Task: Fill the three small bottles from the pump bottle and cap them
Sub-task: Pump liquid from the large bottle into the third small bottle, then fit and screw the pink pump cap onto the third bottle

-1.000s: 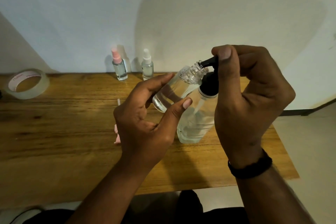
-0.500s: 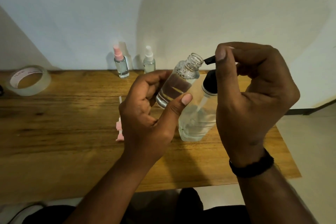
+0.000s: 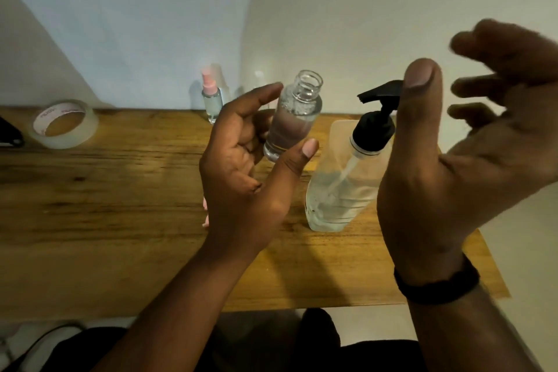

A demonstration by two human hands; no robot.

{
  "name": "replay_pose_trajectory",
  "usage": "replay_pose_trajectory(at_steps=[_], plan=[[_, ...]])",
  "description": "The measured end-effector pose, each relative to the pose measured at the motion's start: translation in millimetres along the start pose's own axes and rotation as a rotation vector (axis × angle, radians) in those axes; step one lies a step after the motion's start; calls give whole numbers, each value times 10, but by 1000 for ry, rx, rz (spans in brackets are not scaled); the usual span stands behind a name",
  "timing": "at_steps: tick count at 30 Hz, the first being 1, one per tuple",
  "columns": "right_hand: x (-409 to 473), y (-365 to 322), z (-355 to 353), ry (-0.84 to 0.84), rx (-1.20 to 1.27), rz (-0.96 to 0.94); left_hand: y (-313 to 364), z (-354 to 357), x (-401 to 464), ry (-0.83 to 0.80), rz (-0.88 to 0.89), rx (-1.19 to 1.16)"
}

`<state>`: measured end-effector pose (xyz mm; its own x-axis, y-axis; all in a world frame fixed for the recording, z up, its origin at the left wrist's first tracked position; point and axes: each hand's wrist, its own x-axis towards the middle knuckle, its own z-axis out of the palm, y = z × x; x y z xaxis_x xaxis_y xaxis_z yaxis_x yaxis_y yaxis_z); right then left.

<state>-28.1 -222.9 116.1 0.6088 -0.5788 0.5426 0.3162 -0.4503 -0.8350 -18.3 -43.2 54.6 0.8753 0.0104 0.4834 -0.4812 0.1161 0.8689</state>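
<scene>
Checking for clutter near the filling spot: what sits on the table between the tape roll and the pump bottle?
In the head view, only the left hand gripping the open small bottle.

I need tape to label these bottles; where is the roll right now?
In the head view, the tape roll lies flat at the table's far left, by the wall, left of the pink-capped bottle.

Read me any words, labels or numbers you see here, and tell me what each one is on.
Tape roll: red print on the inner core, too blurred to read.
Pump bottle: faint lines on its side, no readable text.
Open small bottle in the left hand: no label seen.
Nothing else carries text.
</scene>
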Motion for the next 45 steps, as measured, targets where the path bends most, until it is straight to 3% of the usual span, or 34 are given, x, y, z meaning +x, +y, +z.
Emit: replay_pose_trajectory(at_steps=[1, 4, 6, 9, 13, 24, 33, 39, 45], plan=[[43, -4, -37, -24, -47, 11, 2, -25, 24, 11, 15, 16], [-344, -268, 117, 59, -120, -252, -15, -121, 114, 52, 50, 60], [-630, -393, 274, 25, -38, -452, -50, -210, 176, 99, 44, 80], [-754, -364, 431, -40, 1, -569, -124, -379, 251, 173, -9, 75], [-918, -270, 632, -179, 22, -510, -164, -625, 313, 244, -83, 94], [-1128, 411, 1071, -531, -147, -236, -398, -1012, 310, 202, -255, 330], [-1334, 649, 1189, -1119, -445, -328, -584, -1050, 330, 219, -366, 375], [-1424, 640, 1208, -1187, -514, -419, -594, -1052, 314, 222, -348, 372], [-1436, 671, 1216, -1139, -526, -436, -619, -1054, 309, 238, -352, 338]])
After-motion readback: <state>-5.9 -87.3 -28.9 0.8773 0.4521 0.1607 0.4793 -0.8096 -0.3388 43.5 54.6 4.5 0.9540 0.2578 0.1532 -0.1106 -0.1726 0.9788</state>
